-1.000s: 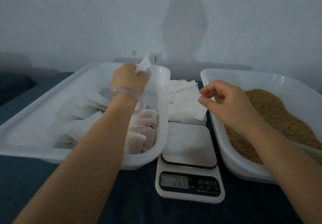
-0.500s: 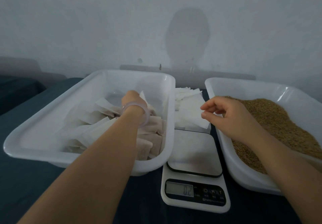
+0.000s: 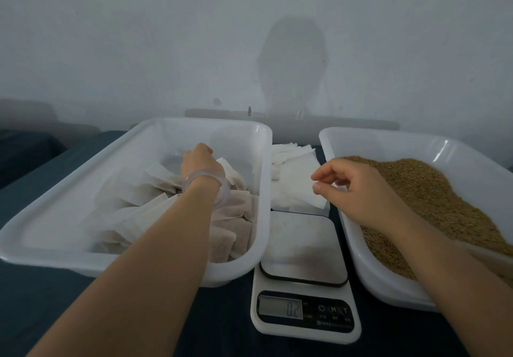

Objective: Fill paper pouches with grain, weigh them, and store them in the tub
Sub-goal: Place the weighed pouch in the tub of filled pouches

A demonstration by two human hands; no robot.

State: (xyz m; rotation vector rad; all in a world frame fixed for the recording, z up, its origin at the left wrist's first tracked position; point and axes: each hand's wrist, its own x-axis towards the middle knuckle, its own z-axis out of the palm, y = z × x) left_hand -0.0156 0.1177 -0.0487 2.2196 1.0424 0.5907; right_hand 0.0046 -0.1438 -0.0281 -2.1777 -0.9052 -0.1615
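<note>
My left hand [image 3: 202, 161] reaches down into the white storage tub [image 3: 126, 264] on the left, among several filled paper pouches [image 3: 234, 222]. One pouch [image 3: 231, 174] lies against the hand's right side; the fingers are hidden behind the back of the hand, so any hold on it is unclear. My right hand [image 3: 351, 187] hovers loosely curled and holds nothing, over the inner rim of the grain tub [image 3: 361, 137], which is heaped with brown grain [image 3: 433, 195]. The scale [image 3: 305, 315] stands between the tubs with a bare platform [image 3: 302, 245].
A stack of flat empty white pouches [image 3: 294, 187] lies behind the scale, between the two tubs. Everything stands on a dark blue cloth [image 3: 227, 315]. A pale wall rises close behind the tubs.
My left hand has lowered the pouch from above the tub's far rim down among the filled pouches. The scale reading fell from about 26 to near zero. My right hand barely moved.
</note>
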